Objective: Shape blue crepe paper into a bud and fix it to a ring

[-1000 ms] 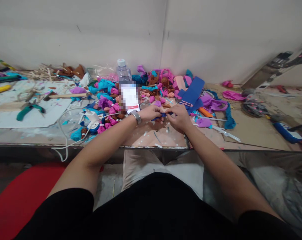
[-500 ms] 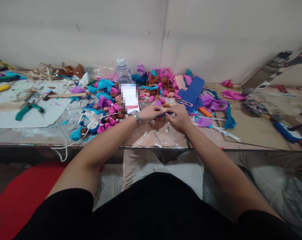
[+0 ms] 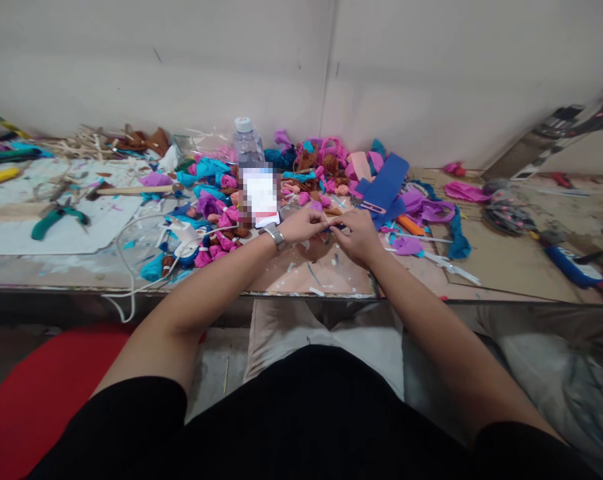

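Observation:
Close together over the table's front, my left hand (image 3: 304, 225) and my right hand (image 3: 357, 230) meet fingertip to fingertip. Both pinch a small dark blue piece (image 3: 338, 227), which looks like crepe paper; fingers cover most of it. A metal-banded watch is on my left wrist. Just beyond my right hand lies a wide blue paper strip (image 3: 385, 181), with a pink-edged tool (image 3: 374, 207) at its lower end. An orange-handled object (image 3: 410, 225) rests to the right. Left of my left hand a phone (image 3: 262, 199) with a lit, partly blurred screen leans upright.
Pink, blue and brown paper bundles (image 3: 221, 220) surround the phone, before a clear bottle (image 3: 248, 141). A white cable (image 3: 131, 267) hangs over the front edge. Green-handled pliers (image 3: 46, 223) and a hammer (image 3: 136, 191) lie left. Cardboard (image 3: 501, 253) and a blue-handled tool (image 3: 574, 265) are right.
The dark blue strip showed below my left fingertips before; less of it shows now. Both hands stay pinched in nearly the same place.

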`<state>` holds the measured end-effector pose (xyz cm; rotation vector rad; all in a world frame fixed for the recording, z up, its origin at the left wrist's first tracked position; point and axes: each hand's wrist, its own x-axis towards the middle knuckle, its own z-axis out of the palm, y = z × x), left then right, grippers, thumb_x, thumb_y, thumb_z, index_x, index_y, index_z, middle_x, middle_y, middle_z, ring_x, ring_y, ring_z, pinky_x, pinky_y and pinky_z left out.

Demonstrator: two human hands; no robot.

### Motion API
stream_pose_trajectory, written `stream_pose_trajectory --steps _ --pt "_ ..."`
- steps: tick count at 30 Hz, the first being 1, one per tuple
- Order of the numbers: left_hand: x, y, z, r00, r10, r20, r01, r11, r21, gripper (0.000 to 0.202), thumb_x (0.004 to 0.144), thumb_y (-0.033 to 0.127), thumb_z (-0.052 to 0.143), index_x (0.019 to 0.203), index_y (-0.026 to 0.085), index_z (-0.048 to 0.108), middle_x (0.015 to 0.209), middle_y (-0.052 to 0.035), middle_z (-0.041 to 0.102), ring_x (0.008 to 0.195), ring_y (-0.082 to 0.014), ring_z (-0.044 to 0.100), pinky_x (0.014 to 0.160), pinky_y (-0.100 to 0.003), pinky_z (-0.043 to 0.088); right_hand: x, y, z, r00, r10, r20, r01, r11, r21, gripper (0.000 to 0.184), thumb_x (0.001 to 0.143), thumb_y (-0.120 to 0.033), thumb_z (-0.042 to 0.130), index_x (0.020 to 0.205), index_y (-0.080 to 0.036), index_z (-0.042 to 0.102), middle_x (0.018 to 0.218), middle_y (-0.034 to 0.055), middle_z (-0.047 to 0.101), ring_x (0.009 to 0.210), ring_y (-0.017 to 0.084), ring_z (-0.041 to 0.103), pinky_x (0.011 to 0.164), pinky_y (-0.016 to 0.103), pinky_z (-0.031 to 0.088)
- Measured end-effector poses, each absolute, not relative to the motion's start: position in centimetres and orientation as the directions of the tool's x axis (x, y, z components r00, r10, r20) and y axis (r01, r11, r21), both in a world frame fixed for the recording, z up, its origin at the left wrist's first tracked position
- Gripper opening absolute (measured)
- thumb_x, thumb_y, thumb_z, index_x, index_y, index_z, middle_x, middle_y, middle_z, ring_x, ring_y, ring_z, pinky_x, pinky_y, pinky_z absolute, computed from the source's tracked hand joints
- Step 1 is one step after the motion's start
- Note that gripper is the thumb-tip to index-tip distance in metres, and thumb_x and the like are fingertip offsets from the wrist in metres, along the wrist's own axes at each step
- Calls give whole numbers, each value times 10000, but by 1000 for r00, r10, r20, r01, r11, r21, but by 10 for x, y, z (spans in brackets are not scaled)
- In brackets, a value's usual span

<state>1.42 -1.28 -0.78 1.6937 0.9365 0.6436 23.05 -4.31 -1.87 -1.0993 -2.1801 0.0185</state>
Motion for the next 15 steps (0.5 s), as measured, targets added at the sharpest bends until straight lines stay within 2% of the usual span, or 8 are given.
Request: stream_pose_trajectory --steps 3,5,10,15 --pt "13 -14 -7 553 833 21 350 -255 901 367 982 512 693 900 157 739 810 -67 786 690 -158 736 681 -250 561 231 -41 -21 -400 728 557 709 631 -316 149 983 -336 680 1009 -242 793 1008 88 810 1015 311 657 948 478 402" --pt "12 -16 -4 545 833 92 423 -368 828 360 1003 493 651 899 164 756 808 -58 783 712 -159 719 693 -246 524 231 -40 -22 -398 737 546 713 623 -321 150 982 -329 680 1016 -233 791 1017 95 805 1025 313 657 946 474 404" --pt "14 -24 3 536 802 265 616 -585 527 341 1024 415 583 898 178 793 822 -63 773 751 -185 661 728 -292 438 231 -38 -25 -399 749 529 709 617 -340 132 973 -297 683 1019 -217 778 1035 105 804 1042 318 666 942 469 414" --pt "15 -24 1 570 765 301 703 -643 304 321 1039 376 542 1005 202 810 881 -87 772 806 -229 671 734 -329 416 231 -38 -25 -388 754 530 703 614 -358 102 960 -268 700 1013 -215 769 1048 107 806 1049 324 673 944 475 421"
